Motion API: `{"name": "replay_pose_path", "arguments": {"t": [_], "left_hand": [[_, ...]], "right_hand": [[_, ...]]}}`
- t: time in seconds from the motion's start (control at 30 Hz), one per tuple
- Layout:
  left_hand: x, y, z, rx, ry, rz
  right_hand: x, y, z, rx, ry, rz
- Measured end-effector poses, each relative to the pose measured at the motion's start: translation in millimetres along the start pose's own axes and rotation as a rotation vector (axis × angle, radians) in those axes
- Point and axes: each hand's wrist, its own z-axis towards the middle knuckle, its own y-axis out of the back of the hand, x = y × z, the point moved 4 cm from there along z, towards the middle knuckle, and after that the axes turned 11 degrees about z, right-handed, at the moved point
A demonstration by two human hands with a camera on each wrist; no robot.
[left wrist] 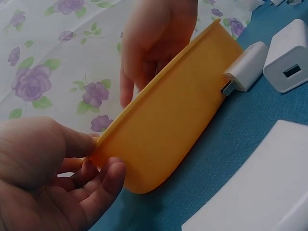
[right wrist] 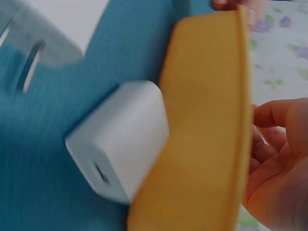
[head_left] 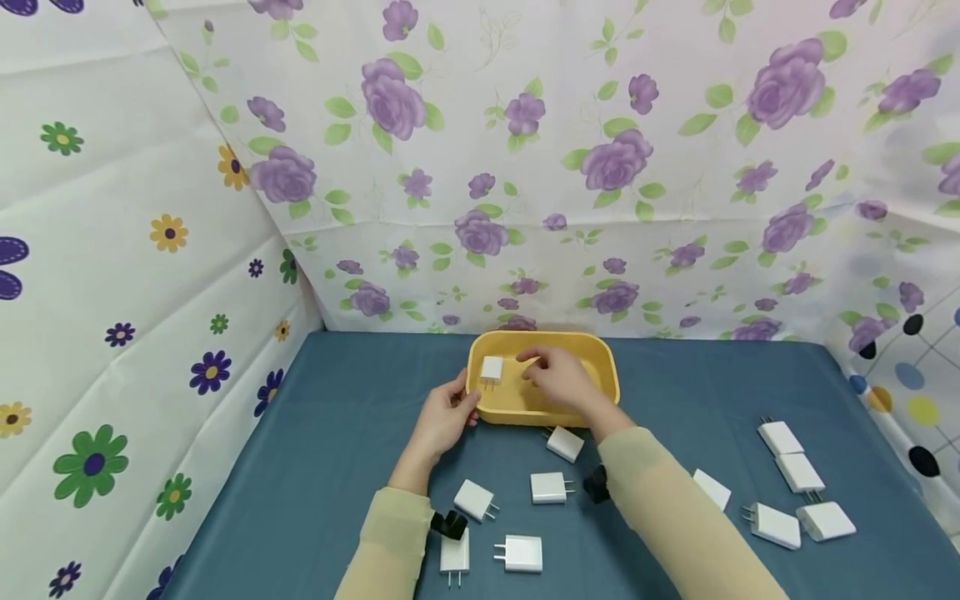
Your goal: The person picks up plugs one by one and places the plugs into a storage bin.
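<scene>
A yellow plastic tray [head_left: 517, 416] stands at the far edge of the blue table. Inside it, toward the left, lies one white charger plug [head_left: 492, 368] with its prongs pointing at me. My left hand [head_left: 444, 414] pinches the tray's left rim between thumb and fingers, as the left wrist view confirms. Over the tray's inside, right of that plug, is my right hand [head_left: 561, 379]. Its fingers are loosely bent and nothing shows between them; the tray wall hides part of them in the right wrist view. Another charger plug [head_left: 565, 445] sits just outside the tray's front wall.
Several white plugs lie in front of the tray, including one [head_left: 551, 488] between my forearms and one [head_left: 522, 553] nearer me. More plugs [head_left: 800, 472] are grouped at the right. A flowered cloth [head_left: 480, 233] hangs behind the table [head_left: 360, 400].
</scene>
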Motion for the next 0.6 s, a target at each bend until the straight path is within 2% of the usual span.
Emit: {"name": "replay_pose_path", "arguments": {"t": [0.1, 0.27, 0.6], "left_hand": [[-0.3, -0.2, -1.0, -0.002, -0.001, 0.004], [0.9, -2.1, -1.3, 0.002, 0.008, 0.016], [0.8, -2.3, -2.3, -0.007, 0.02, 0.041]], "right_hand": [[2, 18, -11, 0.014, 0.029, 0.035], [-1, 47, -36, -0.016, 0.084, 0.041], [-30, 93, -104, -0.046, 0.15, 0.02]]}}
